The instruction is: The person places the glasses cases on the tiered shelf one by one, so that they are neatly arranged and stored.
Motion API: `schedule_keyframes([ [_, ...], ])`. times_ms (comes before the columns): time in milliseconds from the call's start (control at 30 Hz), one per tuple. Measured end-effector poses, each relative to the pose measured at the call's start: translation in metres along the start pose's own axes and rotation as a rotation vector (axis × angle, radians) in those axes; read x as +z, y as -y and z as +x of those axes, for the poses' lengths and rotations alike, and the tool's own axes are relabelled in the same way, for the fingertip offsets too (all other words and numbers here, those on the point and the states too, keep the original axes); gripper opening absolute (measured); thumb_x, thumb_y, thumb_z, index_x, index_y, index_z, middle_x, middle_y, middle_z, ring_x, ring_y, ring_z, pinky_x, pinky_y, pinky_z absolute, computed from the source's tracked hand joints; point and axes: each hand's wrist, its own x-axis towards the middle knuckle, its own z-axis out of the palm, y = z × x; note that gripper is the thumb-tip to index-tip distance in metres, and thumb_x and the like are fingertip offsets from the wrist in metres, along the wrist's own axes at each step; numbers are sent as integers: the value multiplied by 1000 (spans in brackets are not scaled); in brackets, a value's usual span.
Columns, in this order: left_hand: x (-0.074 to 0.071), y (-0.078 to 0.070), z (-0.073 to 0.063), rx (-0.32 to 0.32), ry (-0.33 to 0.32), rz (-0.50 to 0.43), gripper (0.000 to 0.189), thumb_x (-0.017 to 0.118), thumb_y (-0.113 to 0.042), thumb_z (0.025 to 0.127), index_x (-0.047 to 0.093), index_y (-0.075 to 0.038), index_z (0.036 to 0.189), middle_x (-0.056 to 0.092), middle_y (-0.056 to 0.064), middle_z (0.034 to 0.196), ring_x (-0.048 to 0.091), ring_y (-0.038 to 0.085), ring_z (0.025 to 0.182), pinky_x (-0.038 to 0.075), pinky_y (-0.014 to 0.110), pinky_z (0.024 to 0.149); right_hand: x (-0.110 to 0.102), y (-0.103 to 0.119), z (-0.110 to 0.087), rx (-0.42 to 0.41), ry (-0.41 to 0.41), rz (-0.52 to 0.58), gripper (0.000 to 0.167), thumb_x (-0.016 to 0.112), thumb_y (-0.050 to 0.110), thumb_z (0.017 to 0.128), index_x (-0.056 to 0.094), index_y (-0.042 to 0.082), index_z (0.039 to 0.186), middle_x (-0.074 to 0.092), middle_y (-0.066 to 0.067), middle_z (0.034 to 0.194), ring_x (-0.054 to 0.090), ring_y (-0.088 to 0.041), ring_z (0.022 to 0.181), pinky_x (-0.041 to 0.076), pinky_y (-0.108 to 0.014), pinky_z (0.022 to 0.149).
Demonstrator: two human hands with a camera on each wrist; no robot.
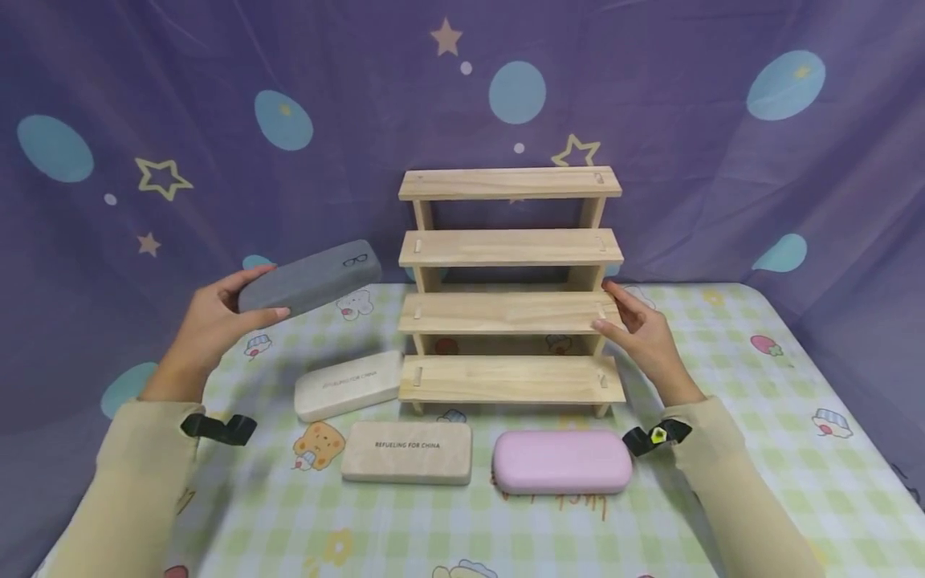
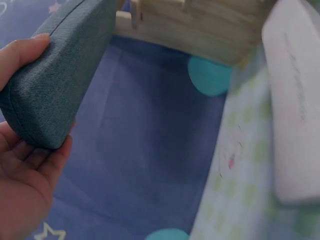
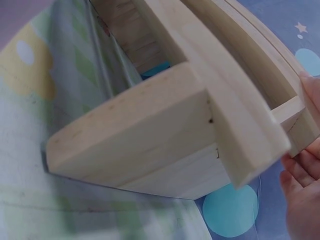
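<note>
Gray case in left hand, right hand on rack

Gray glasses case (image 1: 311, 277): in the air, left of the wooden rack (image 1: 509, 247), tilted with its glasses-print end higher and toward the rack. Left hand (image 1: 209, 321) has it by the near-left end; grip clamped, thumb on one side, fingers on the other. Right hand (image 1: 645, 337): grip clamped on the right end of the rack's second tier from the bottom, thumb at the front edge, fingers round the side.

Handling, judged by look: case likely light, stiff shell, woven-looking cover, so decent friction, low slip risk. End hold leaves the far end free to dip; mid-body across the narrow width should balance better. Seam along the edge; avoid prying there. Rack looks like light, rigid bare wood, could shift if bumped; hold it at a plank end or upright.

On the checkered-cloth desk (image 1: 759, 482): white case (image 1: 349, 384) angled by the rack's lower left, contact unclear; cream case (image 1: 406, 453) and pink case (image 1: 562, 461) side by side in front, apart.
</note>
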Motion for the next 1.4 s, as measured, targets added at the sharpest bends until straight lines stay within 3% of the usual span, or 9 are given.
schedule_keyframes([
  [167, 5, -23, 5, 44, 5, -34, 66, 72, -21, 85, 41, -26, 144, 37, 2, 146, 47, 6, 112, 44, 13, 76, -1, -2, 0, -16, 7, -3, 65, 66, 4, 87, 34, -3, 143, 33, -23, 147, 29, -20, 138, 27, -14, 105],
  [400, 19, -52, 21, 135, 19, -84, 65, 75, -14, 81, 47, -21, 140, 48, 1, 136, 50, 8, 101, 45, 15, 73, -1, -3, -1, -24, 11, 0, 65, 66, 4, 87, 34, -5, 142, 34, -21, 147, 30, -21, 138, 27, -15, 105],
  [633, 37, -79, 39, 152, 69, -154, 66, 76, -10, 79, 48, -18, 139, 53, 7, 125, 56, 13, 100, 50, 18, 73, 0, -1, 0, -10, 17, -5, 65, 67, 5, 87, 35, -2, 143, 34, -21, 147, 29, -23, 138, 27, -15, 105],
  [767, 46, -93, 49, 168, 93, -132, 67, 76, -16, 80, 48, -20, 140, 53, 7, 127, 56, 14, 103, 50, 19, 75, -1, 0, 1, 9, 29, -21, 68, 67, 8, 87, 33, -1, 144, 33, -18, 149, 27, -24, 139, 27, -14, 104],
  [900, 55, -104, 59, 164, 115, -131, 67, 78, -20, 78, 49, -24, 138, 55, 7, 127, 57, 15, 104, 49, 21, 76, -2, 0, 1, 33, 34, -44, 70, 68, 11, 87, 31, 0, 145, 32, -16, 149, 25, -24, 140, 27, -12, 103],
  [1100, 68, -115, 76, 198, 137, -159, 68, 79, -18, 77, 50, -21, 138, 56, 9, 125, 58, 16, 103, 49, 21, 76, -2, -2, 1, 30, 36, -40, 70, 68, 12, 87, 31, -1, 145, 32, -17, 149, 25, -25, 139, 27, -11, 102],
  [1300, 82, -126, 90, 242, 151, -186, 68, 79, -16, 76, 51, -18, 138, 58, 7, 123, 59, 14, 96, 49, 23, 75, -3, -1, 2, 27, 38, -43, 69, 68, 12, 88, 32, 2, 145, 32, -17, 149, 25, -25, 139, 27, -11, 103],
  [1400, 89, -130, 97, 271, 147, -177, 67, 79, -16, 75, 52, -18, 137, 58, 2, 119, 52, 8, 73, 43, 21, 66, -4, 0, 1, 30, 37, -42, 68, 67, 10, 88, 32, 1, 145, 32, -17, 149, 25, -25, 139, 27, -12, 103],
])
